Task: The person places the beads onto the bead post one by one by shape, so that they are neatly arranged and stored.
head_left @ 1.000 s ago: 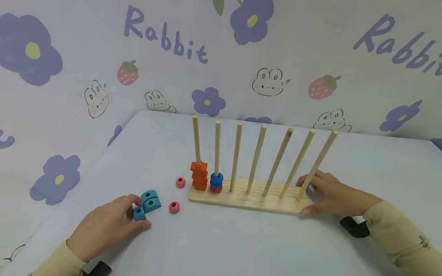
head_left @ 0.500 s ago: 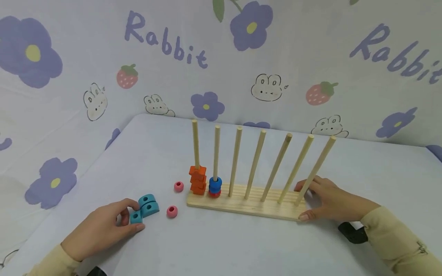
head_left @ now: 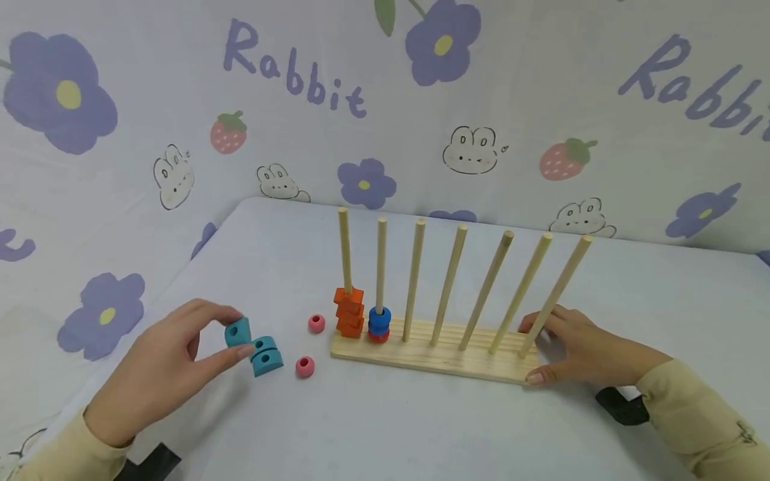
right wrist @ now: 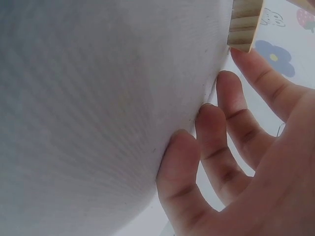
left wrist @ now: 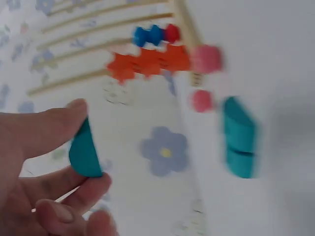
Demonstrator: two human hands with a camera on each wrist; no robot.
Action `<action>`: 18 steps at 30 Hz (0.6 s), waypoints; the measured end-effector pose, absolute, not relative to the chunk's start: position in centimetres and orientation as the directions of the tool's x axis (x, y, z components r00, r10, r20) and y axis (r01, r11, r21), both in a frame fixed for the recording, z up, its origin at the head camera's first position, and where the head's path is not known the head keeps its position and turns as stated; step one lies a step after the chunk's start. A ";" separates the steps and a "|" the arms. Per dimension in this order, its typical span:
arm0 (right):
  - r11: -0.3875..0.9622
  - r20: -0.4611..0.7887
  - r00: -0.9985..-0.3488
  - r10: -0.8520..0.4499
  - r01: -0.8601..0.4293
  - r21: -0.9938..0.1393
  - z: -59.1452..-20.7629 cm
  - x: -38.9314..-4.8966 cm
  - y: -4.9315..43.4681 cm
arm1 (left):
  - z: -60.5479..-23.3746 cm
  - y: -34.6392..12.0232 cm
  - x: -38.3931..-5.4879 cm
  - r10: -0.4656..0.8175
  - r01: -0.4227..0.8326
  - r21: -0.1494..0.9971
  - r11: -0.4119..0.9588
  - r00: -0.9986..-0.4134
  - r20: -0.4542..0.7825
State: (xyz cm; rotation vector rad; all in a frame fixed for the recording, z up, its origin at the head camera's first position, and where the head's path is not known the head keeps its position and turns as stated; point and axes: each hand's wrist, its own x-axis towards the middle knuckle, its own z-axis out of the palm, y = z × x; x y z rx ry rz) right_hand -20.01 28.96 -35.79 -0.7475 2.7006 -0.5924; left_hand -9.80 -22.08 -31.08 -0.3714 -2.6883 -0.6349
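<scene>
My left hand pinches a teal half-round bead between thumb and fingers, raised off the table. In the left wrist view the bead shows its curved side. Two more teal beads lie together on the table just beyond the thumb. At the right end of the wooden peg stand, my right hand holds the base, thumb at the front corner and fingers behind. The right wrist view shows a fingertip touching the base's end. Orange star beads are stacked on the leftmost peg.
Two pink round beads lie left of the stand. Blue beads sit above a red one on the second peg; the other pegs are bare. A patterned cloth rises behind the white table.
My left hand has lifted one teal bead from the table, away from the other two, which stay put. The right hand keeps its hold on the stand.
</scene>
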 end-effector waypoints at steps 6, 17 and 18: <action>0.779 -0.115 -0.832 -0.542 -0.447 -0.439 -35.8 -19.9 29.2 | -24.7 -17.5 -10.3 0.289 0.534 0.270 0.801 -0.741 0.607; 0.768 -0.095 -0.824 -0.559 -0.472 -0.433 -36.1 -20.1 29.4 | -20.0 -9.0 -14.1 0.485 0.742 0.184 0.644 -0.583 0.652; 0.769 -0.099 -0.824 -0.558 -0.469 -0.435 -36.1 -20.1 29.3 | -20.0 -8.5 -14.5 0.491 0.741 0.187 0.644 -0.589 0.642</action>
